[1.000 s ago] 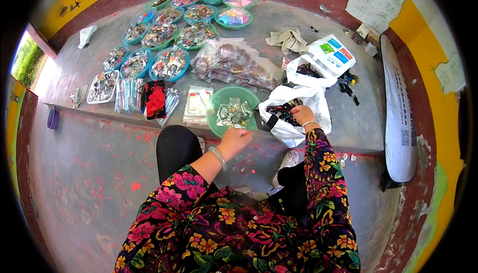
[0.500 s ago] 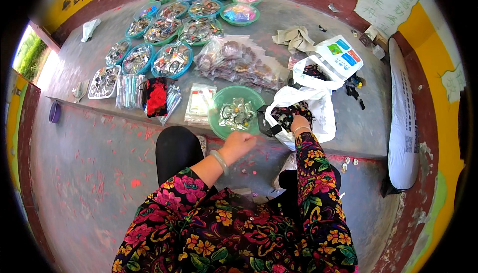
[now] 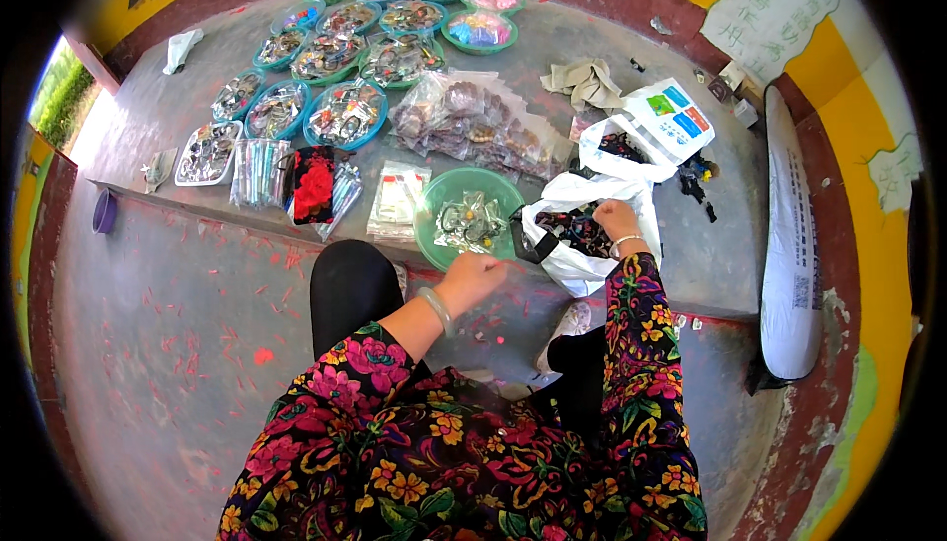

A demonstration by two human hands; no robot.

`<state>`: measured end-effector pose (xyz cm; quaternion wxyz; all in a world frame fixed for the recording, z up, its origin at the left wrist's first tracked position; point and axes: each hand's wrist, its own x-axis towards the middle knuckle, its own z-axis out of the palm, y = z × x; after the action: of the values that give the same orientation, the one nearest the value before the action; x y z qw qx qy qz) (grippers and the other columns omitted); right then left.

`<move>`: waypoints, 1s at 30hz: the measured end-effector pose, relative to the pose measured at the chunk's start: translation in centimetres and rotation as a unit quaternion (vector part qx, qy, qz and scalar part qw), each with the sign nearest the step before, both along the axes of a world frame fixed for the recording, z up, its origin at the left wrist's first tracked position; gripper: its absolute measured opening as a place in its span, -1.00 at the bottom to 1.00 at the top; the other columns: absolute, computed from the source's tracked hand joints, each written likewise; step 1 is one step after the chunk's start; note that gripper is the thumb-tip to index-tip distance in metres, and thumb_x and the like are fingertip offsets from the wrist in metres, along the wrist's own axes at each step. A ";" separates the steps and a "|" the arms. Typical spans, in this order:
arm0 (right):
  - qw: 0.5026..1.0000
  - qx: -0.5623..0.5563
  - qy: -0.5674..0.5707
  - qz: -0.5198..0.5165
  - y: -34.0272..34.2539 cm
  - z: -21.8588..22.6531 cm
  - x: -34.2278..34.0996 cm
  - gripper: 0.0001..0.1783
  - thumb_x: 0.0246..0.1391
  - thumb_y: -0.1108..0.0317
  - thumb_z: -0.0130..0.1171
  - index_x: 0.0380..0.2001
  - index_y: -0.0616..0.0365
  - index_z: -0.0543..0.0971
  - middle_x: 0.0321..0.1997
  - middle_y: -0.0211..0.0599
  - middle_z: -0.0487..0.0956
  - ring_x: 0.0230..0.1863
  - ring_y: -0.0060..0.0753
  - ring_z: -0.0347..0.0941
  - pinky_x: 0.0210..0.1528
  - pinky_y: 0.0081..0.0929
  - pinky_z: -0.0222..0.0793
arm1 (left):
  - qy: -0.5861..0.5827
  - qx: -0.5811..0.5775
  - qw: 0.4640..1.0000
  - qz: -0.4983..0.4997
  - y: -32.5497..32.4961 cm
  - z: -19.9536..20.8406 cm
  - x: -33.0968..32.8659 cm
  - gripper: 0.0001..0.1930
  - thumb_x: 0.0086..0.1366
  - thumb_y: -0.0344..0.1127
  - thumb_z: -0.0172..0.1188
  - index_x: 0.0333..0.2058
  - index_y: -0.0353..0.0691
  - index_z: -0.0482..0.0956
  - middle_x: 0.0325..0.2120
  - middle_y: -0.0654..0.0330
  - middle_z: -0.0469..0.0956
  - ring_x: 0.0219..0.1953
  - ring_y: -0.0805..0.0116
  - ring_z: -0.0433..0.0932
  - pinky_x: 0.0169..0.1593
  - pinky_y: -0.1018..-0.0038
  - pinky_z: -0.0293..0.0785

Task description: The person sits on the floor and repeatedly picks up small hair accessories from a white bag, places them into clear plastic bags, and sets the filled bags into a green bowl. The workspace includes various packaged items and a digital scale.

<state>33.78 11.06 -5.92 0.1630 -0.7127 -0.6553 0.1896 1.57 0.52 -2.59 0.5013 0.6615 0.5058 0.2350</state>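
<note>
My left hand (image 3: 473,279) is closed, its fingers curled together, just in front of the light green basin (image 3: 426,245). Whatever it may hold is too small to see. In that basin lie small clear packets (image 3: 471,223) with dark, loop-shaped items inside. My right hand (image 3: 616,219) is at the right inner side of an open white plastic bag (image 3: 643,255), fingers bent inward. I cannot make out what is in its grip. Small dark trinkets with coloured specks (image 3: 575,232) fill the bag. A black piece (image 3: 534,241) sits at the bag's left edge, beside the basin.
A second white bag (image 3: 671,122) with dark items stands behind. Clear packets are heaped (image 3: 483,125) in the middle. Several basins of packaged trinkets (image 3: 345,112) cover the left and back of the ledge. A stack of white packets (image 3: 398,201) lies left of the green basin.
My right hand has come up out of the trinkets and moved right, to the bag's right side. My left hand has hardly moved.
</note>
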 end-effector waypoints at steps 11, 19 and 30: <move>0.770 0.049 0.636 0.007 -3.9 8.6 -2.2 -0.94 0.01 0.40 0.08 -0.47 0.11 0.43 -0.28 -0.26 0.53 -0.21 -0.41 0.45 -0.11 -0.55 0.27 | 0.009 -0.001 1.000 0.011 -0.1 0.7 -0.1 -0.73 0.10 -0.19 0.07 -0.34 -0.25 0.58 -0.76 0.18 0.40 -0.68 0.52 0.30 -0.56 0.49 0.27; 0.688 0.020 0.717 0.111 -8.8 11.4 -8.3 -0.94 -0.01 0.43 0.07 -0.50 0.16 0.43 -0.33 -0.12 0.55 -0.18 -0.28 0.47 -0.10 -0.47 0.32 | -0.121 -0.079 0.988 0.045 0.9 -0.1 -1.1 -0.75 0.16 -0.27 0.04 -0.27 -0.27 0.58 -0.60 0.32 0.48 -0.58 0.60 0.35 -0.47 0.64 0.32; 0.963 0.044 0.182 0.195 -11.8 9.4 -14.1 -0.92 -0.17 0.48 0.08 -0.50 0.18 0.42 -0.56 -0.29 0.46 -0.52 -0.38 0.46 -0.47 -0.52 0.33 | 0.008 0.028 0.999 0.015 0.0 1.7 -0.2 -0.76 0.10 -0.22 0.02 -0.39 -0.23 0.58 -0.67 0.13 0.48 -0.59 0.31 0.45 -0.44 0.45 0.39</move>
<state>19.68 -0.76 3.44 0.2700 -0.5167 -0.7488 0.3153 1.38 0.49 -0.86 0.4752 0.6691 0.5131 0.2515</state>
